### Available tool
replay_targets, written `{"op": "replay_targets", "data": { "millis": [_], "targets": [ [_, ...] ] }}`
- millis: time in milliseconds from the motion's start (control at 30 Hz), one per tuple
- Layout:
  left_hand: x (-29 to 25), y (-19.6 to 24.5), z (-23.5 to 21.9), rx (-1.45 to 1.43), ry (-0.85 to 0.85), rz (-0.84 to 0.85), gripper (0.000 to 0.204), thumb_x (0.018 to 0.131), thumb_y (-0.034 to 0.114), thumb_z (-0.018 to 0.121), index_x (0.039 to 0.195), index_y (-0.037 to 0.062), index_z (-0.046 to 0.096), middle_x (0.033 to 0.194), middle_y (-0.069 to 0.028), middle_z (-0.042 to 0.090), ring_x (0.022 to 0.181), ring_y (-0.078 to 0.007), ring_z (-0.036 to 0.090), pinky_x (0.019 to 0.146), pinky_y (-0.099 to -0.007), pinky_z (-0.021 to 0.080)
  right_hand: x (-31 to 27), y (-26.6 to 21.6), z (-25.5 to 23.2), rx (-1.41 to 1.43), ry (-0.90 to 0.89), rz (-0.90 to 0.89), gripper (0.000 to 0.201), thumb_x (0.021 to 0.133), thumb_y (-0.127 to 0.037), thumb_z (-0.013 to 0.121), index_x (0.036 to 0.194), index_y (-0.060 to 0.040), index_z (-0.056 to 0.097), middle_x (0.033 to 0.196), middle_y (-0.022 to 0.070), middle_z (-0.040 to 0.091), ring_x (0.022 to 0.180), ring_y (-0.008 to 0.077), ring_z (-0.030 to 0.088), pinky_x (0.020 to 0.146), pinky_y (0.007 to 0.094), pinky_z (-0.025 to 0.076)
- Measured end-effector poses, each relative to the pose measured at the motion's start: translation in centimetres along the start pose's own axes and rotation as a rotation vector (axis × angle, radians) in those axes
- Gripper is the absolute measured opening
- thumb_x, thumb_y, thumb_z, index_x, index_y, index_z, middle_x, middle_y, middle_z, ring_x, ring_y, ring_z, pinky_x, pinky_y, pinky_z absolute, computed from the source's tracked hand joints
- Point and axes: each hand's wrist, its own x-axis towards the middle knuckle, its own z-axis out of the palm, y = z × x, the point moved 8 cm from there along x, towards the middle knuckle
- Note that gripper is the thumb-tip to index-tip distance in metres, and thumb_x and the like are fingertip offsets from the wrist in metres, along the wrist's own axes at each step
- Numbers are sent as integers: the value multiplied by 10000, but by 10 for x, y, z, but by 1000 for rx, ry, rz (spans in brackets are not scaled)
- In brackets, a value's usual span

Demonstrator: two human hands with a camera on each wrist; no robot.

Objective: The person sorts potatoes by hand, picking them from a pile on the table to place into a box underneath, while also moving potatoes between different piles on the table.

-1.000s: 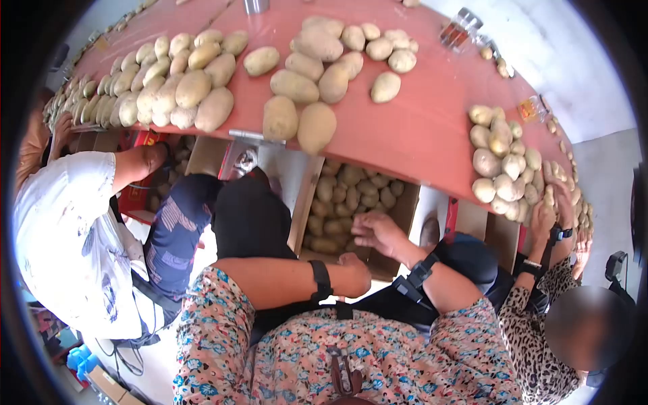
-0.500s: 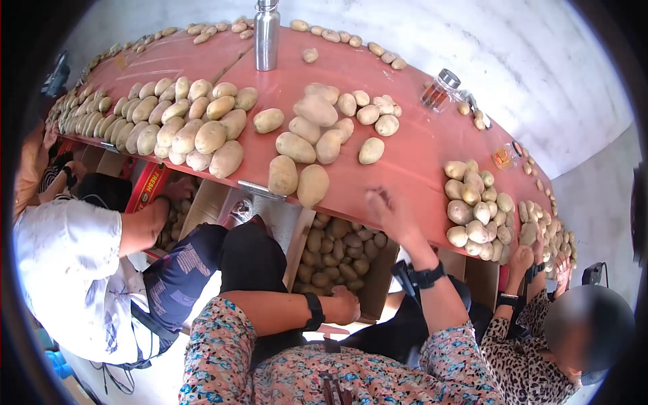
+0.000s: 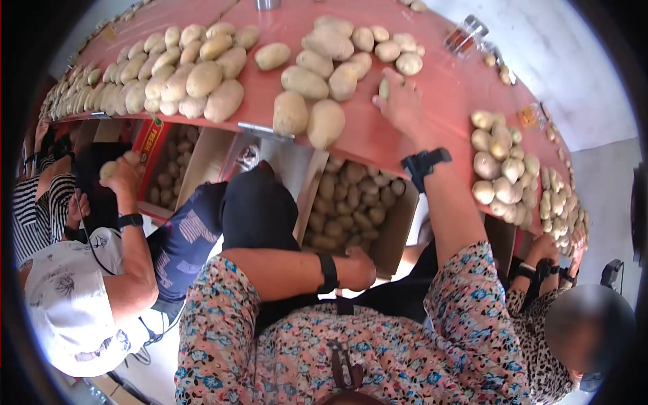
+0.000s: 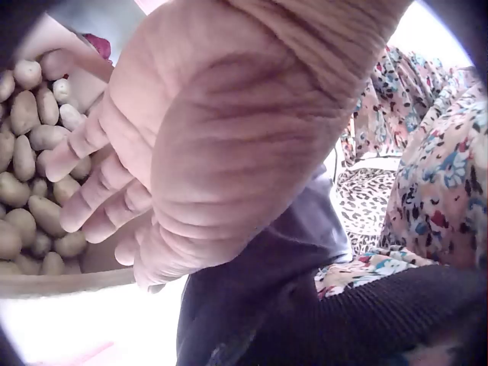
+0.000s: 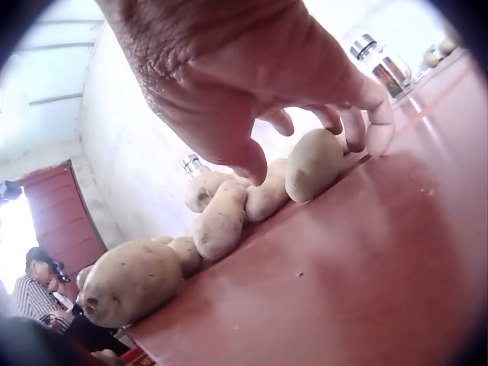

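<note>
Red counter (image 3: 449,101) bore lone potato (image 5: 314,165) under R hand (image 5: 244,84), fingers spread about it, firm grip not evident. L hand (image 4: 206,145) loose nr box (image 3: 399,229), nothing held. Risk: poss. roll into nearby potatoes (image 5: 219,219) if fingertips knocked rounded side.

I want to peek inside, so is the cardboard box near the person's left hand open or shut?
Open: nothing closes over the cardboard box, and potatoes show inside it from above.

My feeds: head cam looks forward and down, wrist cams sit super close, left aimed past the left hand (image 4: 221,145), right low across the red table (image 5: 366,259) head also catches.
</note>
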Motion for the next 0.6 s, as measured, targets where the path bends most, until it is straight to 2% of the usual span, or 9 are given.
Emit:
{"op": "replay_targets", "data": {
  "millis": [100, 200, 267, 333, 367, 400, 467, 533, 600],
  "targets": [
    [19, -7, 19, 29, -43, -76, 386, 688, 231, 724, 1062, 162, 660, 1076, -26, 639, 962, -270, 601, 721, -514, 450, -10, -8, -12, 56, -74, 37, 615, 757, -227, 631, 1304, -168, 358, 1192, 256, 442, 1041, 445, 463, 892, 466, 419],
    [30, -7, 34, 1, -59, -87, 410, 666, 234, 743, 1060, 152, 660, 1062, -46, 644, 943, -260, 607, 722, -509, 446, -62, -22, -30, 272, -137, 30, 571, 745, -177, 610, 1270, -155, 387, 1152, 251, 472, 1008, 431, 496, 871, 440, 433],
    [15, -2, 27, 4, -46, -59, 425, 655, 240, 752, 1059, 146, 660, 1050, -50, 648, 937, -255, 609, 723, -505, 447, -105, -43, -41, 672, -193, -122, 548, 734, -145, 590, 1248, -119, 401, 1059, 194, 515, 958, 360, 539, 853, 414, 438],
    [11, 0, 24, 4, -75, -77, 442, 630, 245, 771, 1045, 138, 663, 1016, -50, 659, 926, -245, 614, 722, -494, 450, -147, -46, -14, 1024, -431, -48, 542, 737, -137, 591, 1245, -103, 408, 982, 100, 518, 868, 232, 546, 770, 358, 465],
    [10, 1, 25, 5, -81, -72, 442, 630, 245, 771, 1045, 138, 663, 1016, -50, 659, 926, -245, 614, 722, -494, 450, -175, -45, 7, 1268, -683, 243, 537, 753, -125, 589, 1257, -110, 404, 967, 39, 496, 818, 137, 499, 693, 301, 462],
    [9, 1, 24, 36, -73, -49, 411, 647, 236, 756, 1036, 137, 667, 1013, -53, 660, 919, -249, 616, 718, -492, 453, -199, -40, 33, 1451, -765, 437, 541, 781, -107, 582, 1284, -141, 386, 971, 35, 500, 791, 128, 521, 598, 228, 448],
    [10, 2, 22, 72, -59, -33, 381, 664, 227, 741, 1027, 135, 670, 1010, -56, 661, 911, -252, 619, 713, -491, 456, -242, -14, 100, 1761, -858, 858, 469, 835, -183, 585, 1260, -139, 390, 991, 47, 506, 837, 196, 544, 665, 356, 470],
    [13, -2, 23, 75, -49, -41, 324, 698, 205, 704, 1012, 133, 675, 1010, -68, 660, 894, -267, 624, 707, -494, 461, -274, 18, 149, 1686, -747, 1258, 452, 870, -233, 549, 1266, -105, 372, 1084, 140, 498, 941, 274, 555, 746, 433, 473],
    [7, -1, 16, 75, -47, -13, 308, 722, 197, 677, 1024, 141, 674, 1028, -77, 655, 899, -271, 625, 692, -487, 473, -280, 24, 163, 1591, -780, 1204, 460, 881, -256, 529, 1275, -87, 363, 1140, 174, 480, 972, 291, 553, 773, 441, 470]
  ]
}}
